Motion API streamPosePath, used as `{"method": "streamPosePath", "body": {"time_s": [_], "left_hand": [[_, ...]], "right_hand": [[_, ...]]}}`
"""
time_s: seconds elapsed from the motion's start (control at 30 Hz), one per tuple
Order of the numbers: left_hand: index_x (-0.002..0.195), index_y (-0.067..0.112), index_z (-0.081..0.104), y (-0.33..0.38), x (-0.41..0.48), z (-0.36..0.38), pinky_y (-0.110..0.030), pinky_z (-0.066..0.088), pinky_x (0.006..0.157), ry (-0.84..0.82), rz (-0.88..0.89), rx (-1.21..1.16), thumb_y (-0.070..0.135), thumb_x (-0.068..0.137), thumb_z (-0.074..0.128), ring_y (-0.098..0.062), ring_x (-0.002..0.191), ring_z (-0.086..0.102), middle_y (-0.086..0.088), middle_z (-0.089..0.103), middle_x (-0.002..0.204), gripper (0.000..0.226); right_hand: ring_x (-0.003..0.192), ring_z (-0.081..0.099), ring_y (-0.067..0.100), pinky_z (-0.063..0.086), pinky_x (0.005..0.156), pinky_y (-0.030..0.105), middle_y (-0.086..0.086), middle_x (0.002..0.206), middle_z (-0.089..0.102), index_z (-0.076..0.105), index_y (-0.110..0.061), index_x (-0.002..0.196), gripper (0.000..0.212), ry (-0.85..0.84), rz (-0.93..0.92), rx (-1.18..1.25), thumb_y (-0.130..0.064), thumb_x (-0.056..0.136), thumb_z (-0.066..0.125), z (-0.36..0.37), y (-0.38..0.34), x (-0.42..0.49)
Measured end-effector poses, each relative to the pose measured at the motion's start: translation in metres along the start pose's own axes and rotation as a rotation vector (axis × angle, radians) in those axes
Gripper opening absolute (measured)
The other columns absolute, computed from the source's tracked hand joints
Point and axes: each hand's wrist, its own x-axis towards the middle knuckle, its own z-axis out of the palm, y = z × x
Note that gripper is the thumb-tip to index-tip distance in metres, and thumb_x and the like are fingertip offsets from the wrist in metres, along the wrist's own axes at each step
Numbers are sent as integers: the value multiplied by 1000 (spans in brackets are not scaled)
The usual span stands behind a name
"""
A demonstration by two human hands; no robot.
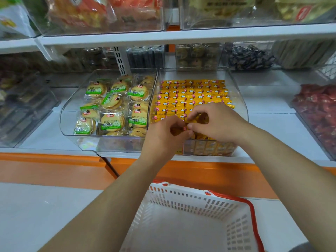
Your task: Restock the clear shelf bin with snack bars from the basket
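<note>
A clear shelf bin holds neat rows of yellow snack bars with red ends. Both hands are over the bin's front row. My left hand curls its fingers round a yellow snack bar at the front edge. My right hand pinches another yellow bar just behind it. The fingertips of the two hands nearly meet. Below, a white plastic basket with red handles stands in front of the shelf; its visible inside shows no bars.
Left of the snack-bar bin, a second clear bin holds round biscuits in green-labelled packs. A bin of red sweets sits at the right. More bins line the shelf above and behind. An orange strip runs under the white shelf.
</note>
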Motion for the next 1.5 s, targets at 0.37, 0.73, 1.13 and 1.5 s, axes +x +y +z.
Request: {"method": "streamPosePath", "body": {"time_s": [0.37, 0.73, 1.13, 1.5], "left_hand": [[111, 13, 77, 4, -6, -18, -43, 56, 79, -122, 178, 331, 15, 94, 68, -23, 99, 65, -3, 75, 108, 19], [134, 25, 64, -1, -4, -40, -52, 38, 111, -50, 94, 699, 45, 98, 59, -28, 133, 51, 3, 65, 136, 41], [111, 24, 77, 7, -3, -19, -50, 35, 108, 111, 168, 707, 36, 91, 70, -29, 130, 52, 0, 66, 132, 24], [90, 15, 80, 5, -4, -13, -42, 50, 88, -7, 319, 683, 27, 94, 65, -29, 84, 68, -4, 76, 88, 20]], "right_hand": [[116, 50, 16, 48, 92, 39, -15, 120, 61, 70, -38, 114, 24, -12, -104, -351, -41, 93, 58, 8, -15, -7], [119, 47, 21, 43, 90, 39, -11, 127, 61, 64, -34, 127, 42, 59, -65, -590, -57, 94, 52, 19, -23, -12], [105, 56, 19, 45, 71, 31, -10, 108, 65, 68, -34, 113, 29, 107, -44, -483, -51, 93, 59, 20, -15, -13], [97, 62, 12, 55, 86, 40, -18, 100, 68, 72, -37, 103, 12, 154, 44, -45, -39, 92, 66, 15, 9, 4]]}}
